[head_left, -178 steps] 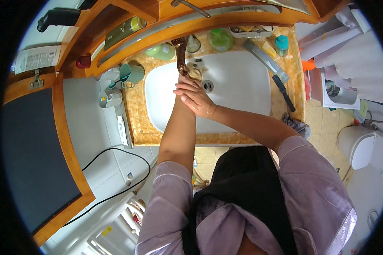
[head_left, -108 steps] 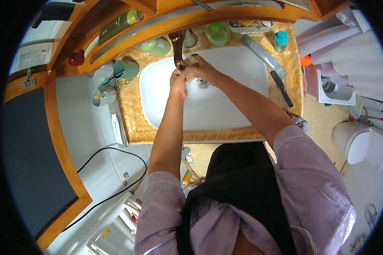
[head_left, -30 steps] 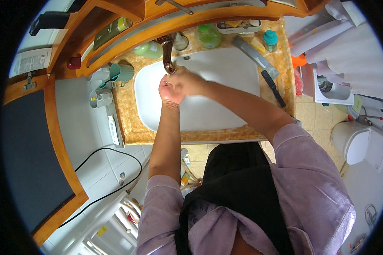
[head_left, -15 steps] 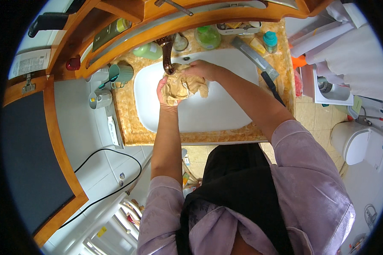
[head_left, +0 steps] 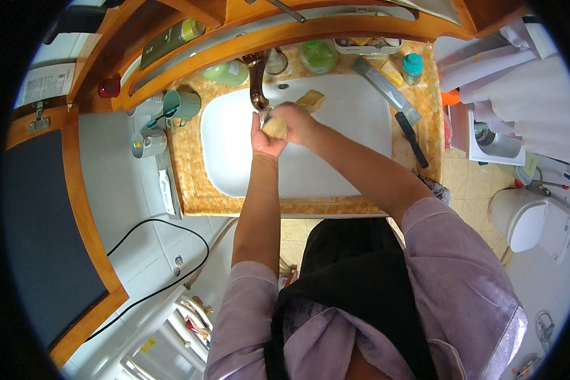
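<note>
Tan cloth (head_left: 275, 129) bunched just below the faucet (head_left: 256, 82).
Right hand (head_left: 296, 125) curled around it, one end sticking out to the faucet's right — left hand (head_left: 267, 145) against it, thumb raised; whether its fingers grip, I cannot tell.

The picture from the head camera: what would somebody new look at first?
Probably the left hand and right hand, with a tan cloth between them, close to the brown tap over the white sink. Next, maybe the big dark panel in its orange wooden frame on the far left.
</note>
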{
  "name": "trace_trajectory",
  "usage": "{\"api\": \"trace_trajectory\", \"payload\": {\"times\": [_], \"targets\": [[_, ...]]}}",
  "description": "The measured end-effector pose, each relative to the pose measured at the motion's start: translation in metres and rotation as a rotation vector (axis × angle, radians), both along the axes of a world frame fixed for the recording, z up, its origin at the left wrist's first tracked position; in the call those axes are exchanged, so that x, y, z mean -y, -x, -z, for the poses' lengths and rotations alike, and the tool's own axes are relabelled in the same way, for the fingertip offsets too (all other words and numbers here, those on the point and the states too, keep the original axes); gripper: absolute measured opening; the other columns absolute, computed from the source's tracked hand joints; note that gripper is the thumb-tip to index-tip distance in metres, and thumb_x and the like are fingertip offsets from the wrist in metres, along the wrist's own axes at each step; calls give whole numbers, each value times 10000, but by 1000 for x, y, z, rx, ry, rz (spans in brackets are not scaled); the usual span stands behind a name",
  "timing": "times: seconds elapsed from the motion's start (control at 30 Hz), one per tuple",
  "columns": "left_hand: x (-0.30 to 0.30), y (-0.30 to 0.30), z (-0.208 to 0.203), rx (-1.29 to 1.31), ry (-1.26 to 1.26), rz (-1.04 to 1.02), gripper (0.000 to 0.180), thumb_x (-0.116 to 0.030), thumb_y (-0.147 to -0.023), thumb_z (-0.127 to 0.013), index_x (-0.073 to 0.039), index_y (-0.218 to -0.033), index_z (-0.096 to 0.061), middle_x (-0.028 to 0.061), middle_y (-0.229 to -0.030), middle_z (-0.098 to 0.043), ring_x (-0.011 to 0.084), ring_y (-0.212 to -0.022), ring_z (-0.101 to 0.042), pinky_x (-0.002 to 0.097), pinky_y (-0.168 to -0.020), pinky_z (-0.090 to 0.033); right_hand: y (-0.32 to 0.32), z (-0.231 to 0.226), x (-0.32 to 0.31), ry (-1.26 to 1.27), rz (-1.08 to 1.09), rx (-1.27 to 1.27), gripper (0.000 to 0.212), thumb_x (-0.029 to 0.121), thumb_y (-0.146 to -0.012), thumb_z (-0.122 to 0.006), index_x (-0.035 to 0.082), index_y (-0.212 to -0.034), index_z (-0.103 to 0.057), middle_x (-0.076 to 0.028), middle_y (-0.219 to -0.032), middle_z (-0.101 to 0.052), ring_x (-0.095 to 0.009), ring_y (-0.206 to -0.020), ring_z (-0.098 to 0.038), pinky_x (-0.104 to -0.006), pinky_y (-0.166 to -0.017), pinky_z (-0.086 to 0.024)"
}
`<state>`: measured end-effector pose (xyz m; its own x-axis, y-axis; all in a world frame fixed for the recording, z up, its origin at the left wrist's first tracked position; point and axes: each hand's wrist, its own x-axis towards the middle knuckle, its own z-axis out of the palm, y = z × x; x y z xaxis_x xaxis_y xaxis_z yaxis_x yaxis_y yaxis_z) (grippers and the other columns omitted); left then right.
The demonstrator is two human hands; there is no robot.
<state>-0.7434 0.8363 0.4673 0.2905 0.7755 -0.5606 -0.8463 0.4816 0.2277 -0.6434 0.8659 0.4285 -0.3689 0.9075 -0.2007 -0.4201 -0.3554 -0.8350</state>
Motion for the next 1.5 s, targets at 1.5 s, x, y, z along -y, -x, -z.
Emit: {"api": "trace_trajectory", "payload": {"times": [1.5], "targets": [[-28,-27,-10,-120,187,32,270,-361,-840,-389,-150,-975,-489,46,-920,-559,213,-833,-550,365,-650,-469,-9,-56,-13,-352,85,741,287,259,-754,-527,-25,-783,-561,-206,-768,-583,-344,-714,-558,-395,-652,-431]]}}
